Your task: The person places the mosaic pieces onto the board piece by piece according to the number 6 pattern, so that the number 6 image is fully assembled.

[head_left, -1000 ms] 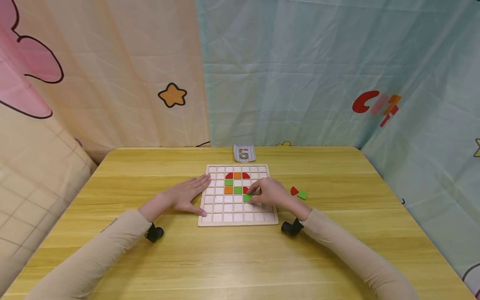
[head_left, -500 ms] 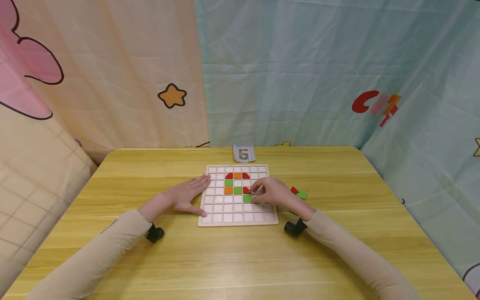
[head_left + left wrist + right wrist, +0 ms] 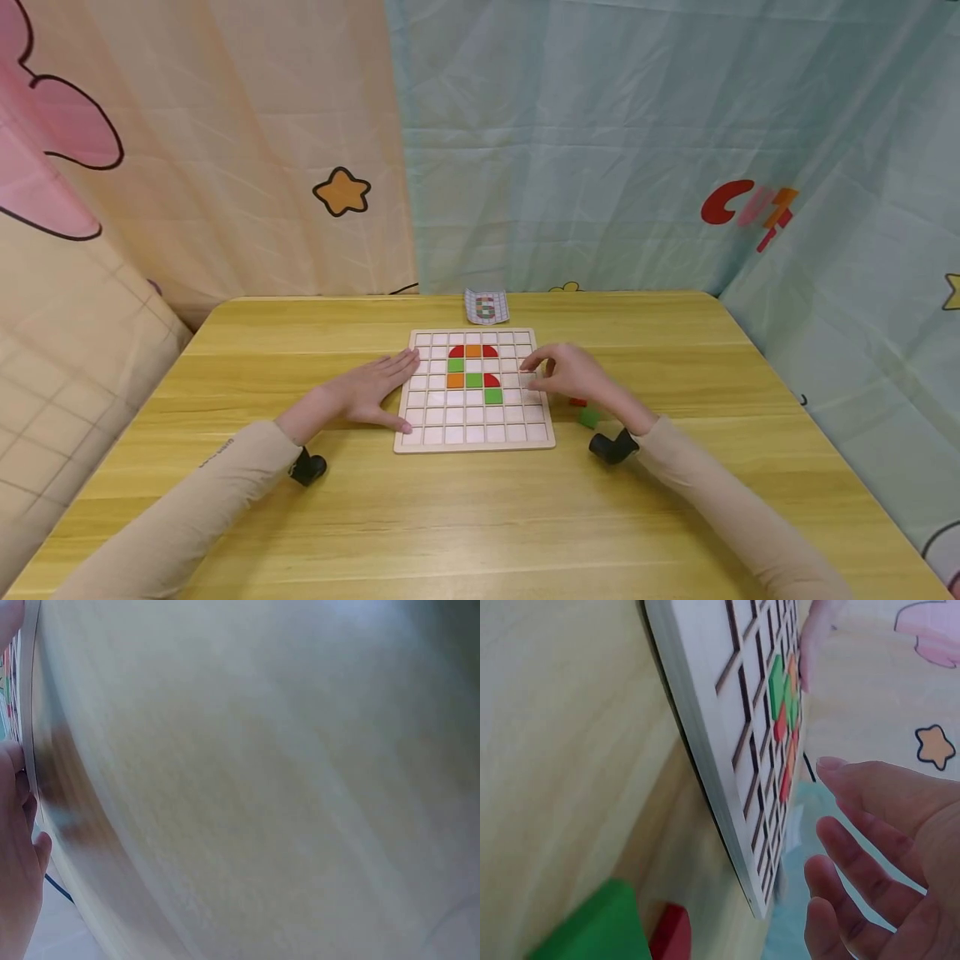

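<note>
A pale wooden grid board lies flat on the table. Set in its cells are red quarter-round tiles, one a red tile, along with orange squares, one an orange tile, and green squares, one a green tile. My left hand rests with spread fingers on the board's left edge. Over the right edge hovers my right hand, its fingers loosely bent and apart; the right wrist view shows nothing between them. Beneath that wrist lie a loose green tile and a loose red tile.
Behind the board, a small paper card printed with a coloured grid pattern lies near the back edge of the wooden table. Patterned cloth hangs at the back and both sides.
My right hand has drawn away from the red and green tiles on the board and moved right to the board's edge, letting go of them. The left hand stays in place.
</note>
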Tool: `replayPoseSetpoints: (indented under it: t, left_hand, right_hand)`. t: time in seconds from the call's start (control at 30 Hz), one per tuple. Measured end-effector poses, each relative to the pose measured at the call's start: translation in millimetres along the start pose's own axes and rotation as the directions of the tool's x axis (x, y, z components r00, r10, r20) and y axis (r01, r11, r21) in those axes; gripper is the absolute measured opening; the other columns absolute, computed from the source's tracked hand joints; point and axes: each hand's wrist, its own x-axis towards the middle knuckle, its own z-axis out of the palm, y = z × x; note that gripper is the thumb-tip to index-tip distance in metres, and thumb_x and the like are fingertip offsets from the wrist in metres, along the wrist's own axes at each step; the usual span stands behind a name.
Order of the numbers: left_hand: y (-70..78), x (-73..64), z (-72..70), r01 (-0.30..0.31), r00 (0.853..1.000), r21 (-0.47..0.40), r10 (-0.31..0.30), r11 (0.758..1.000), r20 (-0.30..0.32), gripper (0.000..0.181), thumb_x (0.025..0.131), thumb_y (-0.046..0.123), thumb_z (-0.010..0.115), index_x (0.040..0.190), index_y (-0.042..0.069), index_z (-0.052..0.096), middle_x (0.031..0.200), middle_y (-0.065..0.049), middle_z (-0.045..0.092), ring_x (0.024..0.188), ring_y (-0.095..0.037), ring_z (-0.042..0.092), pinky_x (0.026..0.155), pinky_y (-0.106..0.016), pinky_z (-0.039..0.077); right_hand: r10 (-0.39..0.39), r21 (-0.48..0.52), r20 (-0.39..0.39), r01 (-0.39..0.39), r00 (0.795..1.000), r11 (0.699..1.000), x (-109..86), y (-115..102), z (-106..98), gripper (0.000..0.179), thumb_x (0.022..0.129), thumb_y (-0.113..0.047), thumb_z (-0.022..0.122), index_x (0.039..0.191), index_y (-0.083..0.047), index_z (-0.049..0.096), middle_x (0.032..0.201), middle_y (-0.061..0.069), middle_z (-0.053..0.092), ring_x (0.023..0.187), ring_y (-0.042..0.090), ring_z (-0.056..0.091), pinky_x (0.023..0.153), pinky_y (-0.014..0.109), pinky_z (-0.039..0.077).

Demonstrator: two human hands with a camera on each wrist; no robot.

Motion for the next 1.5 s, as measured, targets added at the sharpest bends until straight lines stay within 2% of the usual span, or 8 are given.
replayPoseSetpoints:
  t: [0.27, 0.47, 0.67, 0.97, 1.13, 1.23, 1.33, 1.5]
  left_hand:
    - [-0.2, -0.4, 0.7, 0.003, 1.0, 0.008, -0.003, 1.0, -0.001, 0.114, 0.079, 0.075, 0.054, 0.154, 0.003, 0.008, 0.163, -0.014, 0.002, 0.15, -0.03, 0.007, 0.121, -0.048, 0.016]
    - [-0.5, 0.0, 1.2, 0.001, 1.0, 0.014, -0.001, 1.0, -0.002, 0.114, 0.079, 0.076, 0.053, 0.154, 0.004, 0.008, 0.163, -0.013, 0.001, 0.151, -0.029, 0.006, 0.121, -0.048, 0.016]
    - [-0.5, 0.1, 1.8, 0.001, 1.0, 0.016, -0.001, 1.0, -0.002, 0.114, 0.079, 0.076, 0.053, 0.154, 0.004, 0.007, 0.163, -0.013, 0.001, 0.151, -0.029, 0.006, 0.121, -0.048, 0.016]
    - [-0.2, -0.3, 1.5, 0.001, 1.0, 0.012, -0.001, 1.0, -0.008, 0.113, 0.08, 0.074, 0.054, 0.154, 0.003, 0.008, 0.163, -0.014, 0.002, 0.15, -0.03, 0.006, 0.121, -0.048, 0.016]
    - [0.4, -0.3, 0.7, 0.003, 1.0, 0.007, -0.003, 1.0, -0.001, 0.113, 0.08, 0.074, 0.054, 0.154, 0.003, 0.008, 0.163, -0.014, 0.002, 0.15, -0.03, 0.006, 0.121, -0.049, 0.016]
    - [0.6, -0.2, 0.6, 0.005, 1.0, 0.006, -0.005, 1.0, 0.002, 0.114, 0.079, 0.075, 0.054, 0.154, 0.003, 0.007, 0.163, -0.014, 0.001, 0.151, -0.03, 0.006, 0.121, -0.049, 0.016]
    - [0.3, -0.2, 0.8, 0.006, 1.0, 0.007, -0.006, 1.0, 0.002, 0.114, 0.079, 0.075, 0.054, 0.154, 0.003, 0.007, 0.163, -0.014, 0.001, 0.151, -0.03, 0.006, 0.121, -0.049, 0.016]
    - [0.2, 0.0, 0.9, 0.006, 1.0, 0.009, -0.006, 1.0, 0.002, 0.113, 0.08, 0.074, 0.054, 0.154, 0.003, 0.007, 0.163, -0.014, 0.001, 0.151, -0.03, 0.006, 0.121, -0.048, 0.016]
  right_hand:
    - [0.008, 0.001, -0.054, -0.007, 0.999, 1.0, -9.1, 8.5, -18.9, 0.03, 0.082, -0.017, 0.076, 0.108, -0.006, 0.072, 0.102, 0.01, 0.07, 0.07, 0.015, 0.057, 0.055, 0.026, 0.046]
    - [0.027, 0.025, -0.061, -0.026, 0.998, 0.999, -17.3, 22.4, -27.9, 0.031, 0.083, -0.018, 0.075, 0.111, -0.005, 0.07, 0.106, 0.014, 0.07, 0.072, 0.016, 0.059, 0.053, 0.026, 0.047]
    - [0.056, 0.01, -0.069, -0.056, 0.996, 0.998, -25.8, 37.5, -32.9, 0.031, 0.084, -0.018, 0.074, 0.111, -0.004, 0.07, 0.106, 0.016, 0.069, 0.074, 0.017, 0.061, 0.057, 0.026, 0.049]
    - [0.141, -0.066, -0.106, -0.149, 0.984, 0.987, -36.7, 55.0, -36.2, 0.034, 0.083, -0.026, 0.075, 0.111, -0.006, 0.071, 0.099, 0.01, 0.072, 0.077, 0.018, 0.061, 0.065, 0.029, 0.05]
    - [0.156, -0.089, -0.093, -0.164, 0.983, 0.982, -40.9, 61.7, -36.6, 0.033, 0.083, -0.029, 0.075, 0.108, -0.007, 0.072, 0.091, 0.005, 0.072, 0.078, 0.016, 0.063, 0.067, 0.03, 0.051]
    - [0.116, -0.094, -0.067, -0.122, 0.991, 0.988, -41.3, 65.7, -36.4, 0.03, 0.085, -0.024, 0.073, 0.109, -0.006, 0.071, 0.096, 0.007, 0.072, 0.081, 0.018, 0.063, 0.07, 0.031, 0.052]
    - [0.031, -0.105, -0.03, -0.034, 0.999, 0.994, -40.3, 70.0, -36.2, 0.026, 0.086, -0.014, 0.07, 0.111, -0.006, 0.07, 0.105, 0.011, 0.071, 0.09, 0.023, 0.064, 0.077, 0.037, 0.054]
    - [-0.098, -0.119, 0.04, 0.102, 0.994, 0.988, -37.5, 73.8, -37.9, 0.028, 0.084, -0.002, 0.068, 0.112, -0.005, 0.07, 0.112, 0.012, 0.069, 0.104, 0.03, 0.062, 0.084, 0.043, 0.053]
